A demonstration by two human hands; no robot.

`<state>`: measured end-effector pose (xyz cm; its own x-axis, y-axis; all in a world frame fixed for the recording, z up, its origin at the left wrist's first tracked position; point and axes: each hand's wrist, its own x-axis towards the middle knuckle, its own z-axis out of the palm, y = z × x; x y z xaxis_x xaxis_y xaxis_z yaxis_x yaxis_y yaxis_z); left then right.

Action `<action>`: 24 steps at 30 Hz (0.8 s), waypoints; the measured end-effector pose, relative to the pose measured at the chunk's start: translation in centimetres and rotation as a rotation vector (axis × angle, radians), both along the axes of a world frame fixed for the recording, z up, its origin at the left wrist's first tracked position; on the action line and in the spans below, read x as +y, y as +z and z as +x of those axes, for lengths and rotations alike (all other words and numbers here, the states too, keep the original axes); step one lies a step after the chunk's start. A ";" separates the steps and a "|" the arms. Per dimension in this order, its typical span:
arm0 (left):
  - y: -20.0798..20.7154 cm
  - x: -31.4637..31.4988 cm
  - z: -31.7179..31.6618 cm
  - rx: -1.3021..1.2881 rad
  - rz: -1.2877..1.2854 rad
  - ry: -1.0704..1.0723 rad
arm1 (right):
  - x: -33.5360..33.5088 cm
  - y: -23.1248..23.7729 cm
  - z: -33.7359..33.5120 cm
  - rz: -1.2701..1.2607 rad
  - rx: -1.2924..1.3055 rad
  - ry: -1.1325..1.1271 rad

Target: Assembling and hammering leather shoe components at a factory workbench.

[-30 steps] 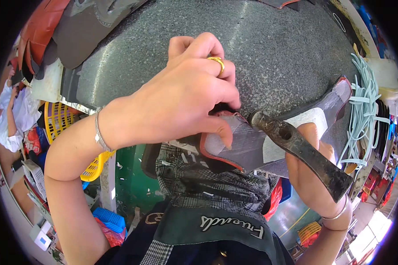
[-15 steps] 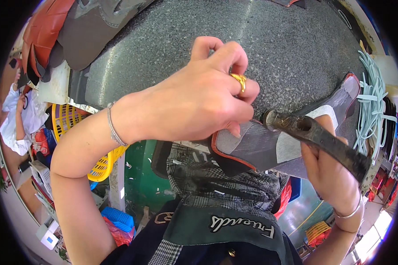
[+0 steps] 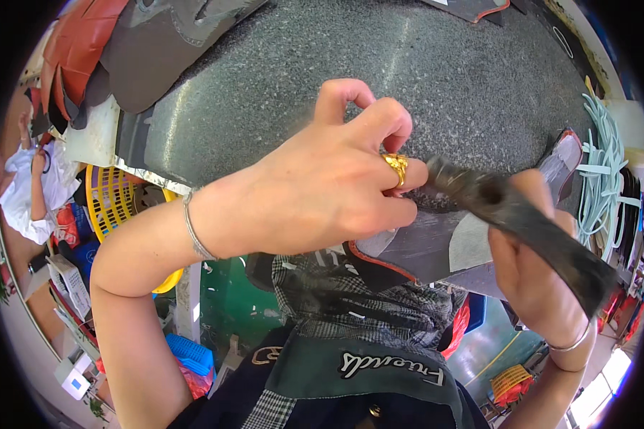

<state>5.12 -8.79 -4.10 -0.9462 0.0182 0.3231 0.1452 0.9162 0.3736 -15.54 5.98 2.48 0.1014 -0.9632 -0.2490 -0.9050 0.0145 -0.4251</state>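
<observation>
A dark grey leather piece (image 3: 429, 247) with a red edge and light grey patches lies at the near edge of the stone-topped bench (image 3: 265, 100). My left hand (image 3: 315, 182), with a gold ring, is over its left part with fingers curled down. The thumb and fingertips are mostly hidden, and the leather appears pinched under them. My right hand (image 3: 537, 279) is wrapped round a dark metal hammer (image 3: 522, 218), slightly blurred. One end of the hammer is close beside the left fingertips, above the leather; whether it touches cannot be told.
Brown leather pieces (image 3: 147, 68) and red-brown ones (image 3: 79, 50) are at the far left. Pale blue strips (image 3: 599, 171) hang in a bundle on the right. Another red-edged piece (image 3: 472, 8) lies at the far edge. A yellow basket (image 3: 111, 200) stands below left; a person in white (image 3: 32, 186) is beyond.
My left hand has shifted slightly right and nearer to me, further over the leather. The hammer has moved a little right and is blurred, its end now right by my left fingers.
</observation>
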 end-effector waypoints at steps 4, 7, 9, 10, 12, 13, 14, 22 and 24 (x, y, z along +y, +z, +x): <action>0.2 3.9 3.0 0.203 -0.214 0.214 | -0.5 0.1 -0.2 0.052 -0.009 0.006; -0.6 6.9 4.8 0.096 -0.138 0.233 | -1.0 0.6 0.1 0.082 -0.016 0.022; -1.6 8.0 5.5 0.132 -0.235 0.310 | -1.4 0.5 0.3 0.048 -0.004 0.059; -1.8 8.3 5.6 0.129 -0.233 0.318 | -1.6 0.4 0.4 0.013 0.010 0.087; -1.9 8.1 5.3 0.151 -0.227 0.371 | -2.4 0.5 0.6 -0.072 0.045 0.139; -2.0 8.2 5.1 0.154 -0.232 0.377 | -2.7 0.6 0.8 -0.115 0.063 0.164; -2.0 8.5 5.0 0.182 -0.205 0.397 | -2.8 0.7 1.1 -0.153 0.077 0.191; -2.9 9.8 5.7 0.245 -0.146 0.491 | -4.1 2.3 2.6 -0.111 -0.087 0.249; -2.9 9.3 5.3 0.277 -0.110 0.435 | -2.9 1.9 2.0 0.188 -0.141 0.277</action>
